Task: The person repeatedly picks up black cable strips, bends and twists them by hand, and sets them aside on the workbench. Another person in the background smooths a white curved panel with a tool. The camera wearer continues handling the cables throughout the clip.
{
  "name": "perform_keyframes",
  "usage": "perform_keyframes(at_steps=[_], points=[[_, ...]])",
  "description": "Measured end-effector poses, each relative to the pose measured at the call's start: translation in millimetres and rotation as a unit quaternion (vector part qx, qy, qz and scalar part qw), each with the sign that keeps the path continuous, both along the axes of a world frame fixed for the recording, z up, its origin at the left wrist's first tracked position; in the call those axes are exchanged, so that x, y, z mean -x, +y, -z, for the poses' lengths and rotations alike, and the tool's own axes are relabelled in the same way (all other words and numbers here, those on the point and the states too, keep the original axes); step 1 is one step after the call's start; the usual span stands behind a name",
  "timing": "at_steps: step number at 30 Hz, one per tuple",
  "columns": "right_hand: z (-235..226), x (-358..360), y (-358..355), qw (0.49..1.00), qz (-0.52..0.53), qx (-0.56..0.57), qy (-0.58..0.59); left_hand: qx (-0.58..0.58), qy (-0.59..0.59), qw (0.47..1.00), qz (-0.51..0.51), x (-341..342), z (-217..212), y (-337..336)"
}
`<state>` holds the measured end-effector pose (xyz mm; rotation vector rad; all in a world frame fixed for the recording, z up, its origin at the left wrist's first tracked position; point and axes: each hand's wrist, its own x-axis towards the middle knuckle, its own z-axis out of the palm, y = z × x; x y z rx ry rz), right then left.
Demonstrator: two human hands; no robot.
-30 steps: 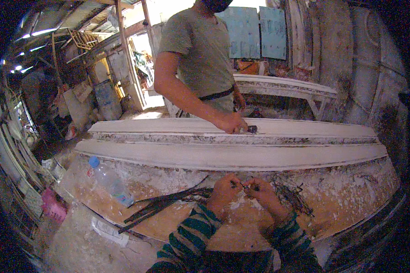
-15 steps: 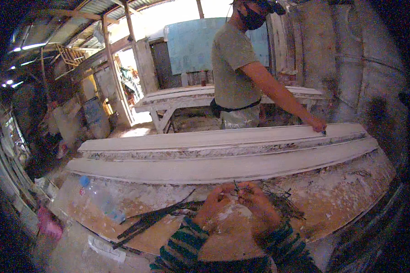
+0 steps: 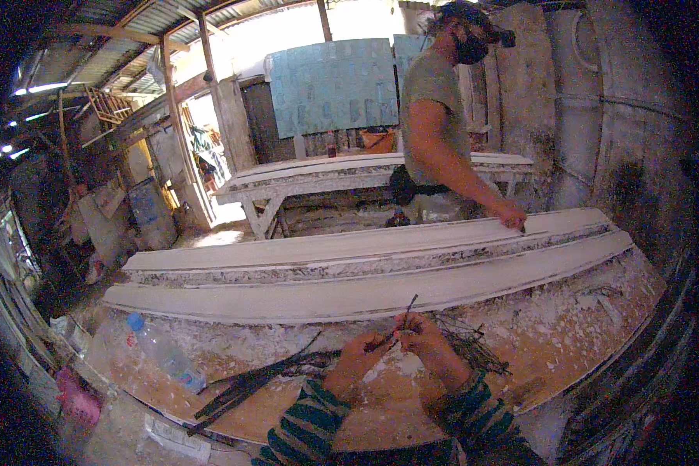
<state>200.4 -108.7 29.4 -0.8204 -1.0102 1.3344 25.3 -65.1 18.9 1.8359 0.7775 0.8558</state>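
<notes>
My left hand [image 3: 355,363] and my right hand [image 3: 433,349] come together over the near side of the table, fingers pinched. Between them a thin dark strip [image 3: 411,306] slants up, its upper end sticking out above the fingertips. A small reddish spot shows where the fingers meet; I cannot make out what it is. Beside my left hand lies a bundle of long flat dark strips [image 3: 258,376]. Thin tangled dark strands [image 3: 475,347] are heaped past my right hand.
Two long pale plaster-like mouldings [image 3: 303,302] lie across the table [image 3: 590,326]. A clear bottle with a blue cap [image 3: 165,351] rests at the left. Across the table, a masked person [image 3: 439,147] reaches a hand to the far moulding. Another workbench [image 3: 318,175] stands behind.
The dark strip now stands out higher above my fingers. The other person's hand has slid left along the far moulding. My view has shifted slightly.
</notes>
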Motion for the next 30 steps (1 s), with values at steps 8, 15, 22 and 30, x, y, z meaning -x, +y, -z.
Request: perform_keyframes(at_steps=[8, 15, 22, 30], points=[[11.8, 3.5, 6.9, 0.987, 0.061, 0.011, -0.149, 0.021, -0.008, 0.999, -0.043, -1.1, -0.6, -1.9], [13.1, 2.2, 10.8, 0.996, 0.009, -0.07, 0.051, 0.132, -0.009, 0.991, 0.003, -0.7, 15.6, 15.5], [4.1, 0.0, 5.2, 0.986, -0.044, -0.101, 0.128, 0.167, -0.127, 0.978, -0.011, 4.8, 18.6, 17.5], [7.2, 2.2, 2.6, 0.995, -0.017, -0.08, 0.058, 0.181, -0.237, 0.945, -0.135, 7.3, 24.3, 32.4]])
